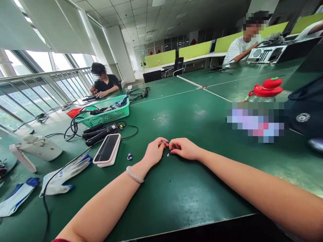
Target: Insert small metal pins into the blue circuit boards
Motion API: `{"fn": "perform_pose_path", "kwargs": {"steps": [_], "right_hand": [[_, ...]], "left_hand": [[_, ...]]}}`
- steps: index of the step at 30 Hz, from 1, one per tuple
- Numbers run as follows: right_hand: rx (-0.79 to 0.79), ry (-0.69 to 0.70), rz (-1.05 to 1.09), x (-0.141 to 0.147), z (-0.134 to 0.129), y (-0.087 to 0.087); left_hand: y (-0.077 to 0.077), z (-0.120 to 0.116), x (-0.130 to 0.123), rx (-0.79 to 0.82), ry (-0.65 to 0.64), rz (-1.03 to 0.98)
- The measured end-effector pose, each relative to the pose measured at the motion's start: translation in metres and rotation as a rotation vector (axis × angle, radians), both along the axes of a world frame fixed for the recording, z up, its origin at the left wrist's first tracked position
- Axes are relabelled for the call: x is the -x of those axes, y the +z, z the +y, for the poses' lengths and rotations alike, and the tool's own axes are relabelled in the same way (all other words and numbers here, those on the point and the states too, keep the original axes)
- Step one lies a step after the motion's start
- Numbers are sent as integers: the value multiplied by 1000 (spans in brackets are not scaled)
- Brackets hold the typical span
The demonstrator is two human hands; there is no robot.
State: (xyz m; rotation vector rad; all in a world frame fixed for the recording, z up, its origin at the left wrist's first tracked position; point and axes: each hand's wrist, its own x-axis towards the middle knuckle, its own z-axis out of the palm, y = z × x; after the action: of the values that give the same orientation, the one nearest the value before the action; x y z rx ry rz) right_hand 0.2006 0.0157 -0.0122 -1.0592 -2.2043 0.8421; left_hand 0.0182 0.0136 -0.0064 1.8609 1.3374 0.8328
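Both hands meet over the green table (161, 117), near the middle of the view. My left hand (155, 150), with a pale bracelet on its wrist, pinches a tiny object between thumb and fingers; the object is too small to name. My right hand (184, 149) has its fingertips pressed together just to the right. A small black and white piece (168, 154) shows at or just under the right fingertips. To the left of my left hand lies a small dark and white bead-like item (129, 156). A tiny dark bit (170, 181) rests nearer the front edge.
A phone (108, 149), black tools (101, 133) with cables and a green basket (106, 116) stand left. Gloves (65, 174) and a white cup (45, 148) are at far left. A red-lidded jar (264, 90) and dark bag (308, 104) stand right. Two people sit beyond.
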Motion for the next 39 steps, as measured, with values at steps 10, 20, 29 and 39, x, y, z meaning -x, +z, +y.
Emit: {"fn": "perform_pose_path", "kwargs": {"steps": [10, 20, 29, 39], "right_hand": [[-24, -35, -19, -1, 3, 0], [47, -7, 37, -2, 5, -2], [105, 4, 113, -3, 7, -5], [137, -84, 115, -1, 4, 2]], "left_hand": [[0, 0, -2, -23, 8, 15], [-6, 9, 0, -46, -20, 20], [-4, 9, -1, 20, -9, -28], [7, 0, -3, 71, -21, -74]]}}
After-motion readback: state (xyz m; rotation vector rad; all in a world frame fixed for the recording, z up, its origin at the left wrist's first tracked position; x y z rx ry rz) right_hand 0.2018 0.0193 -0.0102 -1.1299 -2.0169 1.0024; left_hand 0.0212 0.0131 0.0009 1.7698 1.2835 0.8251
